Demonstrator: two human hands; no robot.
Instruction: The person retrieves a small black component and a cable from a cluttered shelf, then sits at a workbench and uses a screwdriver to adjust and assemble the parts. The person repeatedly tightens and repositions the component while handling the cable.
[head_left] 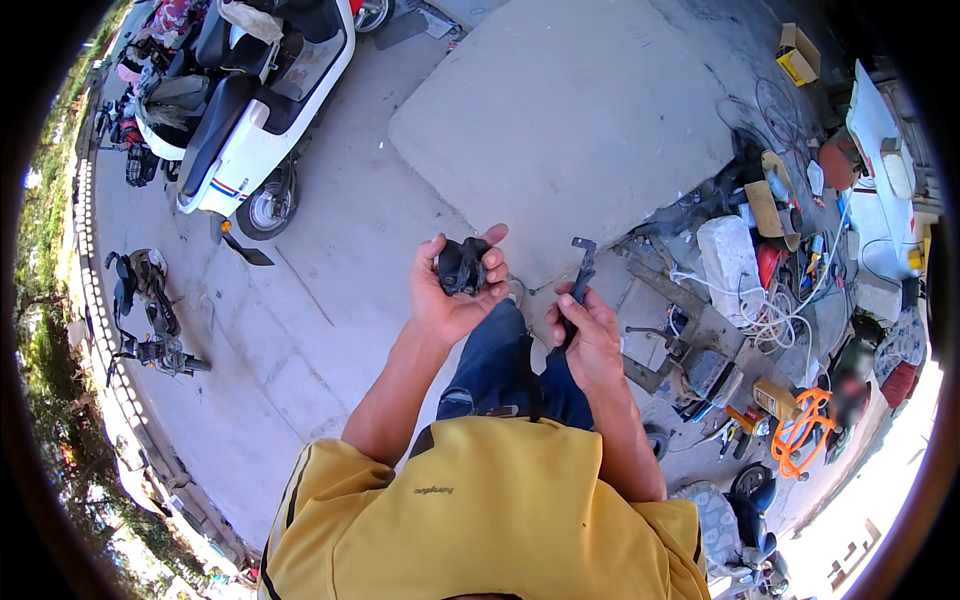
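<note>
In the head view, my left hand (446,300) is wrapped round a compact black part (461,262) with an irregular shape, its fingertips curled up along the right side. To the right of it, my right hand (590,330) grips a long black strip-like bracket (582,270), held upright with its bent, holed tip standing above my fingers. The two parts are apart. Below them are my legs in blue jeans (470,370) on the concrete floor.
A white scooter (240,130) stands upper left, with more vehicles behind it and dark scooter parts (155,310) lower down. A pale slab (560,120) lies ahead. At the right are scrap parts, a white block (730,270), cables, an orange hose (800,430) and another scooter (750,520).
</note>
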